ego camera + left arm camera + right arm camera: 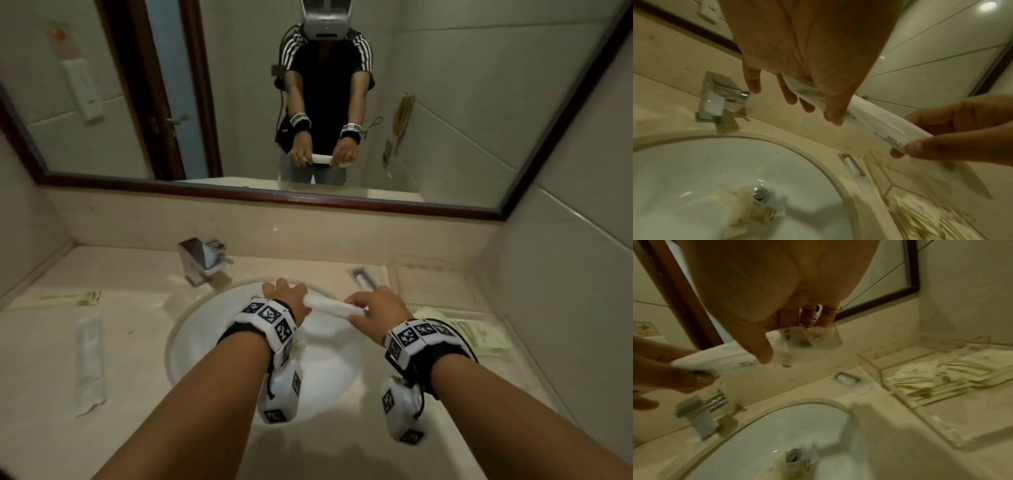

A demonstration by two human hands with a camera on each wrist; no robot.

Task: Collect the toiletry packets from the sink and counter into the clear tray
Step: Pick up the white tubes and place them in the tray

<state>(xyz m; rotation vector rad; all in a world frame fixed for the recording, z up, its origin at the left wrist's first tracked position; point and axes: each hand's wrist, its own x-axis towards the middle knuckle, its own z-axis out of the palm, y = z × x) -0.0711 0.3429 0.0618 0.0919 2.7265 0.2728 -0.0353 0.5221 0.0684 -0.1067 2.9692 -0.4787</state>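
Observation:
Above the sink basin (205, 342) both hands hold one long white packet (330, 306) level between them. My left hand (291, 298) grips its left end, thumb under and fingers over, as the left wrist view shows on the packet (875, 120). My right hand (363, 306) pinches the right, clear-wrapped end (805, 344). Cream packets (744, 204) lie by the drain in the basin. The clear tray (941, 402) stands on the counter to the right with several cream packets (920, 378) in it.
On the left counter lie a long white packet (89, 363) and a flat cream packet (58, 299). A chrome tap (202, 260) stands behind the basin at left. A small wrapped item (364, 282) lies behind the basin at right. The mirror rises behind.

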